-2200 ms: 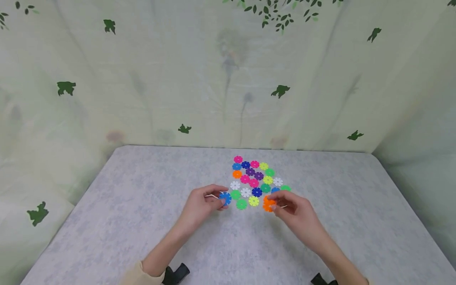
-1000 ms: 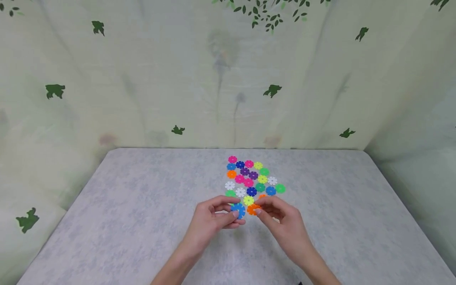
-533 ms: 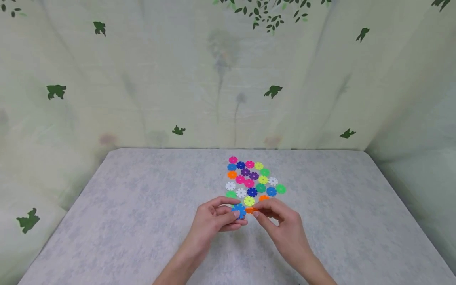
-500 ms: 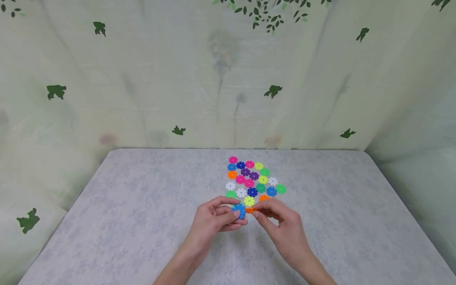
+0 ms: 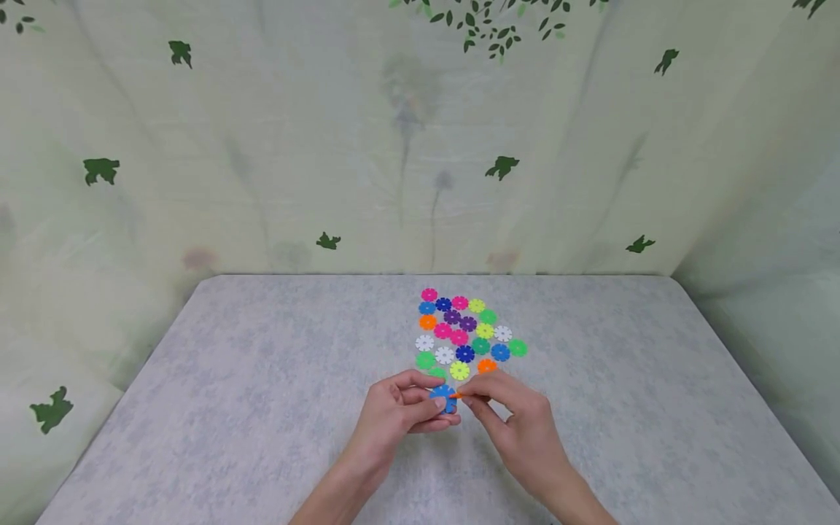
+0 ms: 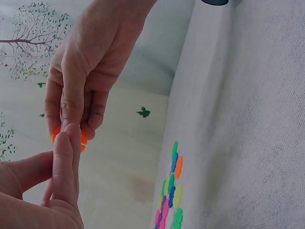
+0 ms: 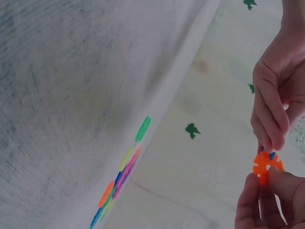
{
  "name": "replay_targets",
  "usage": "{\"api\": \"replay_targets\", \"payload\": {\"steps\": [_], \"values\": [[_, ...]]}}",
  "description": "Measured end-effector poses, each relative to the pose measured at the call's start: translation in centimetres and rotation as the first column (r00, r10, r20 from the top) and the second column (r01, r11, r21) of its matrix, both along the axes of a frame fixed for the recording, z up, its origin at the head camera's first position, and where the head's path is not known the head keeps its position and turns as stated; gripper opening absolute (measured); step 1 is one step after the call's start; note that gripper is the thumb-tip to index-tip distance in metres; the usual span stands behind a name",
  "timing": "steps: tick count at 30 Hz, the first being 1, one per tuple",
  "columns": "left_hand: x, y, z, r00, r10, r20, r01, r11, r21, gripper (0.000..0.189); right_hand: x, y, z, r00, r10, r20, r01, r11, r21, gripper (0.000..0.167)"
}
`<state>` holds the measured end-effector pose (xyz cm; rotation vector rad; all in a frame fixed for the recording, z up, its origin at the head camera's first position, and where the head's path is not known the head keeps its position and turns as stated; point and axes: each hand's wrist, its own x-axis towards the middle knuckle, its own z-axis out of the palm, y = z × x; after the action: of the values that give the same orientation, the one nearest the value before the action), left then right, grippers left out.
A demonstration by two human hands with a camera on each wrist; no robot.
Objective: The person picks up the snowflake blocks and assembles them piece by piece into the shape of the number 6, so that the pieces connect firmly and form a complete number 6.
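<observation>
Between thumb and fingers my left hand [image 5: 400,408] holds a blue notched plastic disc [image 5: 442,397], its flat face toward the head camera. My right hand [image 5: 518,419] pinches an orange notched disc [image 5: 456,395], seen edge-on there, against the blue disc's right edge. In the right wrist view the orange disc [image 7: 261,168] shows its face, and only a sliver of the blue disc [image 7: 272,155] appears behind it. Fingers cover most of the orange disc [image 6: 84,138] in the left wrist view. Whether the two slots are interlocked I cannot tell. Both hands are above the table.
Several loose notched discs lie flat in a cluster beyond the hands, among them a yellow disc [image 5: 459,371], an orange disc [image 5: 487,366] and a white disc [image 5: 424,343]. The grey table [image 5: 262,379] ends at a pale curtain [image 5: 262,182] with leaf and bird prints.
Both hands have come together from apart, carrying the blue and orange discs. The orange disc has turned from face-on to edge-on and now meets the blue disc's edge.
</observation>
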<state>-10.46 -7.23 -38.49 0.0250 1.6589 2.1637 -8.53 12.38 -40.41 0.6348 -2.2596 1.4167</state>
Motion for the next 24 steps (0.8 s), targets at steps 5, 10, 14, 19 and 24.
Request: {"api": "replay_targets", "payload": {"steps": [5, 10, 14, 19, 24], "values": [[-0.1, -0.1, -0.2, 1.000, -0.022, -0.014, 0.022, 1.000, -0.003, 0.026, -0.1, -0.1, -0.2, 0.998, 0.040, 0.049, -0.037, 0.998, -0.052, 0.029], [-0.4, -0.9, -0.3, 0.989, -0.125, -0.080, 0.117, 0.989, -0.090, 0.026, -0.1, 0.1, -0.6, 0.962, 0.141, 0.233, -0.098, 0.978, -0.184, 0.015], [-0.8, -1.6, -0.4, 0.977, -0.169, -0.132, 0.139, 0.967, -0.213, 0.025, -0.6, 0.4, -0.9, 0.898, 0.198, 0.393, -0.101, 0.962, -0.253, 0.015], [-1.5, -2.3, -1.0, 0.980, -0.139, -0.145, 0.100, 0.963, -0.249, 0.023, -1.6, 1.2, -1.2, 0.820, 0.210, 0.533, -0.100, 0.968, -0.228, 0.021], [-1.9, -2.8, -1.2, 0.986, -0.102, -0.128, 0.067, 0.966, -0.250, 0.025, -3.3, 1.9, -1.5, 0.823, 0.134, 0.552, -0.138, 0.990, -0.035, 0.020]]}}
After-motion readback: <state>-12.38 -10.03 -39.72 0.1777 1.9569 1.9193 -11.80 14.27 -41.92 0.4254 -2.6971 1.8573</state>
